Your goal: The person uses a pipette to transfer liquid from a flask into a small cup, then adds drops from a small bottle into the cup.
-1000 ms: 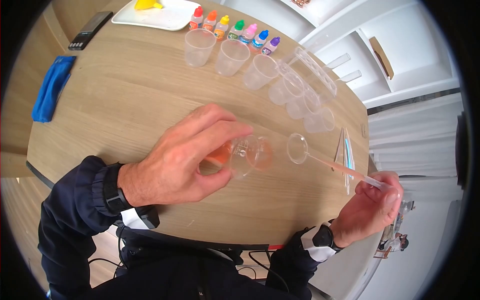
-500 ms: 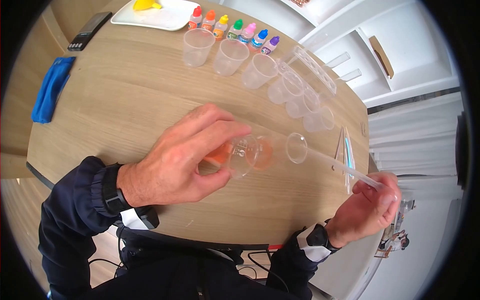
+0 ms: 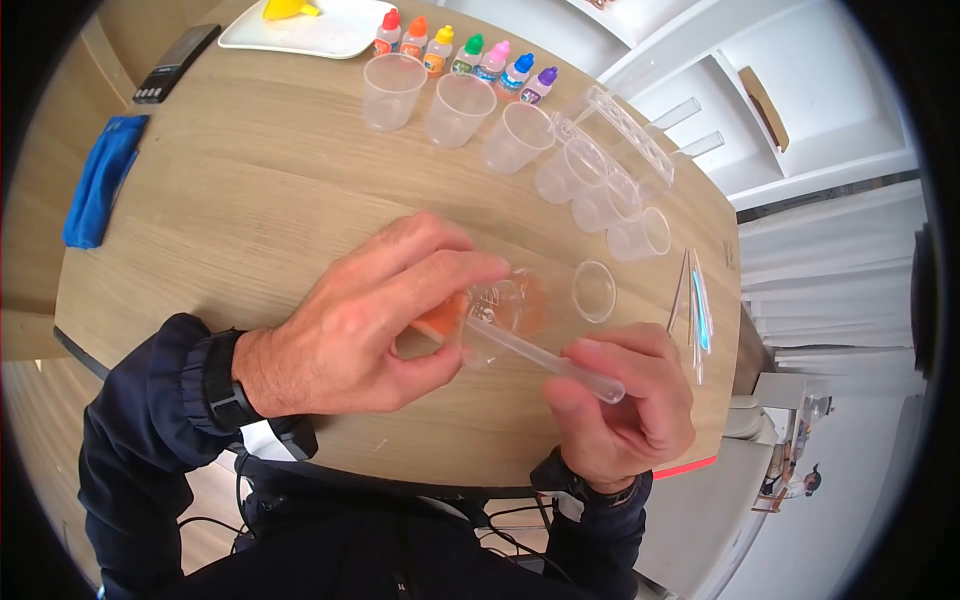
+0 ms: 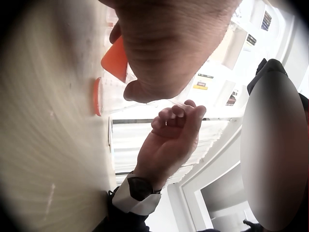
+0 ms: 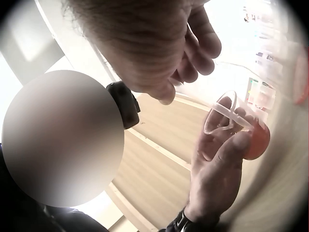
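Observation:
My left hand (image 3: 350,315) grips a clear glass vessel (image 3: 437,320) of orange liquid, tilted with its mouth to the right; the fingers hide part of it. My right hand (image 3: 630,405) pinches the bulb end of a clear pipette (image 3: 535,352), whose stem enters the vessel's mouth. The right wrist view shows the pipette (image 5: 231,115) inside the rim and orange liquid (image 5: 258,141) below. Just right of the vessel stands a clear cup (image 3: 595,292); in the left wrist view a shallow orange layer lies at the bottom of this cup (image 4: 98,96).
Several clear cups (image 3: 458,112) stand in a curved row beyond the hands, with colored dropper bottles (image 3: 473,55) behind. A clear rack (image 3: 630,135) is at the back right, thin sticks (image 3: 700,315) at the right. Left are a blue cloth (image 3: 103,180), black device (image 3: 177,65) and white tray (image 3: 340,28).
My right hand has moved left, taking the pipette tip from the standing cup's rim into the held vessel's mouth. The orange liquid seen in the pipette earlier no longer shows. My left hand has barely moved.

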Demonstrator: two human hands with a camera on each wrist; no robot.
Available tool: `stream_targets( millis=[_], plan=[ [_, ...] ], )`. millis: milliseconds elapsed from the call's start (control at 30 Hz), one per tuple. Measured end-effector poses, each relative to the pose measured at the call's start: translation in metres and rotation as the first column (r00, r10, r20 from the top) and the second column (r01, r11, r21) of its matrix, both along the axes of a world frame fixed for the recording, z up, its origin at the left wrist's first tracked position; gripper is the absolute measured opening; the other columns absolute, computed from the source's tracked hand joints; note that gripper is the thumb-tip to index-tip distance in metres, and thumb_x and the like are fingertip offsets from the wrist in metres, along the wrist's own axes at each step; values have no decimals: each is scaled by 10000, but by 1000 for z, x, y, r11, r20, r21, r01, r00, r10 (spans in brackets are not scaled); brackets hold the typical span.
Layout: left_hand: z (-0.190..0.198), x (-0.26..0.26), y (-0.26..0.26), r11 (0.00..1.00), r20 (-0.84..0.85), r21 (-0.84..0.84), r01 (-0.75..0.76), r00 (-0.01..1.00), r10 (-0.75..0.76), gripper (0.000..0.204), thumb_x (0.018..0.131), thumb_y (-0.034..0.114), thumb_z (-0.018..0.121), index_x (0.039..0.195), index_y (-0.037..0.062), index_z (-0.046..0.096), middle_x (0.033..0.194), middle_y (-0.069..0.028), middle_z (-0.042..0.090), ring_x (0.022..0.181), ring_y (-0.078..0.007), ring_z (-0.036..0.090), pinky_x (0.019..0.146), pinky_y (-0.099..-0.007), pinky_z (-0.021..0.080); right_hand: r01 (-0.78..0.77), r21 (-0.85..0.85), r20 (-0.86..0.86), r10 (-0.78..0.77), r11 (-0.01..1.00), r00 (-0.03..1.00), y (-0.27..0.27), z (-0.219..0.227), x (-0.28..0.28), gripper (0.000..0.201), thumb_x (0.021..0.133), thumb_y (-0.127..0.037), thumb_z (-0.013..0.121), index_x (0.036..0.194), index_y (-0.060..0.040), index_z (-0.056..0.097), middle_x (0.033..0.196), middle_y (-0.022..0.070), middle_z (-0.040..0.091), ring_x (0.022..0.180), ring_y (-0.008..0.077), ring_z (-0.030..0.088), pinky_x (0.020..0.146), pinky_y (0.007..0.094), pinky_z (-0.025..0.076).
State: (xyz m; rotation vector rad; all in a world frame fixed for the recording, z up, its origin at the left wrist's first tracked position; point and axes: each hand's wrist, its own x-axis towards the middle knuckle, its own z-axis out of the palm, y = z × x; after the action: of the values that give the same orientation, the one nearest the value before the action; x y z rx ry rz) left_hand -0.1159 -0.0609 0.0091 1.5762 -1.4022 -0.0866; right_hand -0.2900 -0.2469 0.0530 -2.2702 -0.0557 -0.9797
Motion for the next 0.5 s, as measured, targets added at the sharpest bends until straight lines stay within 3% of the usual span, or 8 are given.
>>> stream_targets(
  millis=[200,500],
  plan=[
    [0,0,1,1000,-13,-4,9,1000,-9,705,776,0,919,1432,5,660,1295,-196,642,1117,-354,660,916,-415,577,9,10,-27,-8,1000,1000,-1,-2,-2,351,715,-11,1008,1008,0,814,894,160,788,704,232,737,603,302,558],
    [0,0,0,1000,0,-22,9,1000,-9,709,769,12,926,1427,-6,661,1284,-203,649,1106,-357,662,907,-412,575,-25,55,-3,25,998,1000,-2,-2,1,470,662,-34,1046,1060,34,805,922,175,792,795,257,755,641,306,574]
  ],
)
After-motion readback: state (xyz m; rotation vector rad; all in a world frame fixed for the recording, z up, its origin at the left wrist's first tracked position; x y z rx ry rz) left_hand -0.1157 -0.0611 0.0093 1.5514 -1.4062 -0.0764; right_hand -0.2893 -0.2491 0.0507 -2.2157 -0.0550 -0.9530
